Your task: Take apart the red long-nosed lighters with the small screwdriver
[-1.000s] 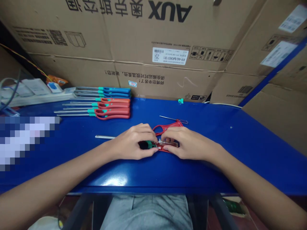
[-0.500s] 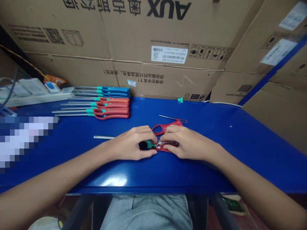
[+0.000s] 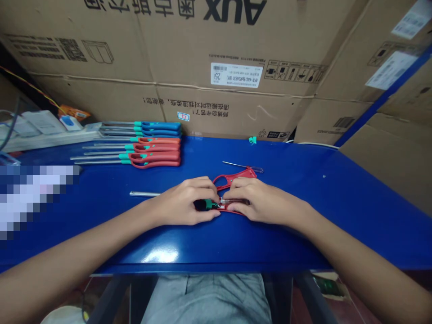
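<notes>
An opened long-nosed lighter lies in front of me, its metal tube pointing left from under my left hand. That hand is closed around the front of the lighter, with a green part showing between thumb and fingers. My right hand pinches a dark see-through fuel tank over the lower red shell half. A thin white wire shows between the fingertips. Just beyond my hands lies the other red shell half, partly covered by the right fingers.
A thin screwdriver lies behind the shell. Several lighters with red handles and blue handles are stacked at the back left, near a power strip. A small green piece sits by the cardboard wall.
The right fingers and the fuel tank have shifted very slightly at the lower shell half. Both hands keep their hold, and the view has moved a little.
</notes>
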`<state>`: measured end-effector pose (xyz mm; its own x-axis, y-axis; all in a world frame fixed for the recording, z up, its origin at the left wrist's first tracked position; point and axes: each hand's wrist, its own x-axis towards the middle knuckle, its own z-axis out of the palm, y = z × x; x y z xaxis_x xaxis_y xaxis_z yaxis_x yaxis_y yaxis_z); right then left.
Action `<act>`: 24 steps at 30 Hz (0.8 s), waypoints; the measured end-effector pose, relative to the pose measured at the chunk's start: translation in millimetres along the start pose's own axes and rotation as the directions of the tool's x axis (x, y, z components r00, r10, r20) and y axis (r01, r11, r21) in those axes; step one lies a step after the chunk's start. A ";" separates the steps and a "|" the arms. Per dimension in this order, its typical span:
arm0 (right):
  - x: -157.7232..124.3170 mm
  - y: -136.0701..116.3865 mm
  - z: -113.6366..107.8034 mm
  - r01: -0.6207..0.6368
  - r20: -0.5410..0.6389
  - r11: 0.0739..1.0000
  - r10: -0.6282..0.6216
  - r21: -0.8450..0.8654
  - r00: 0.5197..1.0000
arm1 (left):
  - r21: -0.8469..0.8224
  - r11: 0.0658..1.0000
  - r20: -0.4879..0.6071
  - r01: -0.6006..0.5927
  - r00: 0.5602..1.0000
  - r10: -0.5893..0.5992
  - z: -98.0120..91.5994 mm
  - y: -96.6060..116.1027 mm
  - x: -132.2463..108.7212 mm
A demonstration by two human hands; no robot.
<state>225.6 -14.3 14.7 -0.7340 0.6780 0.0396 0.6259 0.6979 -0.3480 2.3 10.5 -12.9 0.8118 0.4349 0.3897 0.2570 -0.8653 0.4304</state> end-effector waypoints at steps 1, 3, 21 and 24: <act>0.2 -0.4 -0.1 -0.004 0.003 1.000 0.004 0.001 1.000 | 0.003 1.000 -0.002 0.002 1.000 -0.002 0.2 0.1 0.1; 0.2 -1.2 -0.7 -0.016 0.012 1.000 0.015 0.008 1.000 | 0.011 1.000 -0.004 0.012 1.000 -0.012 0.4 0.6 0.4; -1.1 -6.1 -4.9 -0.073 0.075 0.997 0.074 -0.006 0.994 | 0.001 0.999 0.003 0.049 0.999 -0.049 0.8 1.0 0.6; -1.1 -5.7 -5.3 -0.081 0.077 0.997 0.080 0.005 0.994 | -0.001 0.999 0.001 0.040 0.999 -0.040 0.7 0.6 0.6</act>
<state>224.2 -17.8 21.6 -0.6995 0.7121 -0.0610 0.6820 0.6395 -0.3549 3.2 10.1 -12.9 0.8011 0.4694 0.3714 0.2891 -0.8467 0.4467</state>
